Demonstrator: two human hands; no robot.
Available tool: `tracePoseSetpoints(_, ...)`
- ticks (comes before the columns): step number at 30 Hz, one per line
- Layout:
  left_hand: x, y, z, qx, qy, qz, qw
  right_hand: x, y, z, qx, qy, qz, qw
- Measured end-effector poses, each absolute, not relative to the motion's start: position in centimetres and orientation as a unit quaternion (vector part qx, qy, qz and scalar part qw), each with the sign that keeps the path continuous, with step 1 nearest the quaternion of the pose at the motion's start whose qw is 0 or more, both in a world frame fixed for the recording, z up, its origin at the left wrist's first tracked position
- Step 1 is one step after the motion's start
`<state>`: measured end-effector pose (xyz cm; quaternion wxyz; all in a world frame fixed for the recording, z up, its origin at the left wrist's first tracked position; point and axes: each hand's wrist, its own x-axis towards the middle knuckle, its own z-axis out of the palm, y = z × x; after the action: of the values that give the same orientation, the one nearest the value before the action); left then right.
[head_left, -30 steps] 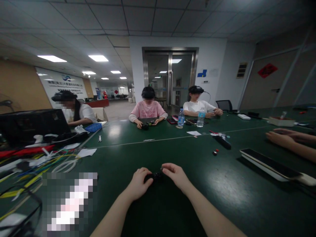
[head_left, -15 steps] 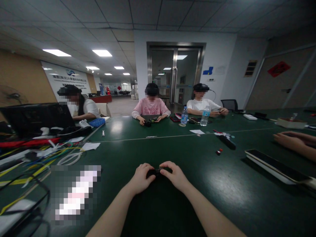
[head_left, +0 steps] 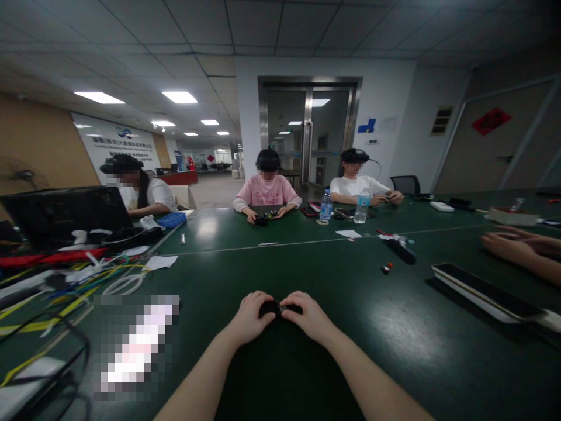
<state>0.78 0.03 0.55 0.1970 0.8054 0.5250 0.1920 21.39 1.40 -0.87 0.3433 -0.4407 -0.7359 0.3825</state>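
Note:
Between my two hands, just above or on the dark green table (head_left: pixel 280 257), is a small black object (head_left: pixel 277 307) whose kind I cannot make out. My left hand (head_left: pixel 252 317) curls around its left side, thumb and fingers closed on it. From the other side, the thumb and fingertips of my right hand (head_left: pixel 309 316) pinch its right end. Much of the object is hidden by my fingers, and the dark tabletop behind blurs its outline.
A phone on a white block (head_left: pixel 486 295) lies to the right, near another person's hands (head_left: pixel 517 248). Farther off are a small red-and-dark piece (head_left: pixel 386 268), a black elongated item (head_left: pixel 401 251) and water bottles (head_left: pixel 362 207). Tangled cables (head_left: pixel 87 283) cover the left. Several people sit around the table.
My right hand's fingers have lowered and closed in toward the black object. My left hand stays almost in place around it. The view has shifted slightly.

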Motion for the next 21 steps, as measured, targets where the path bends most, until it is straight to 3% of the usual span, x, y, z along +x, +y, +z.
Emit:
tracePoseSetpoints(4, 0.8, -0.1, 0.7, 0.799, 0.53, 0.192, 0.208, 21.3, 1.7, -1.2, -0.446, -0.727, 0.379, 0.359)
tracePoseSetpoints(11, 0.7, 0.3, 0.0, 0.799, 0.522, 0.211, 0.211, 21.1, 1.6, -1.4, -0.444, -0.767, 0.34, 0.315)
tracePoseSetpoints(21, 0.9, -0.1, 0.5, 0.799, 0.533, 0.199, 0.196, 21.8, 2.4, -2.1, -0.418, -0.726, 0.4, 0.373)
